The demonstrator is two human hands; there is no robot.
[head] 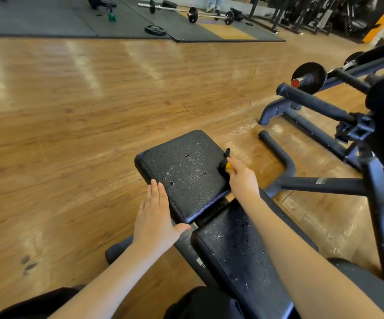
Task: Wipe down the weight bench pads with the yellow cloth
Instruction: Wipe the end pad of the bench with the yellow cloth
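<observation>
Head view looks down along a black weight bench whose two pads run from 6 o'clock up toward the middle of the frame. At the centre lies the seat pad [181, 173], speckled with droplets and showing small tears; the longer back pad [237, 245] sits just below it toward 5 o'clock, also dotted with wet spots, with a narrow gap between the two.

At about 7 o'clock from the seat pad, the left hand [155, 217] lies flat with straight fingers along the pad's left edge, thumb stretched toward the near corner, gripping nothing.

At 3 o'clock of the seat pad, the right hand [241, 178] is curled around the yellow cloth [229, 166], which is bunched up so only a small yellow bit shows past the fingers, right at the pad's right edge. A small black piece [227, 153] sticks up just beyond the cloth; what it is cannot be told.

Toward 2 o'clock stands a dark machine frame [324, 107] on the wooden floor [71, 111]. Barbells [193, 14] lie on dark mats at 12 o'clock.
</observation>
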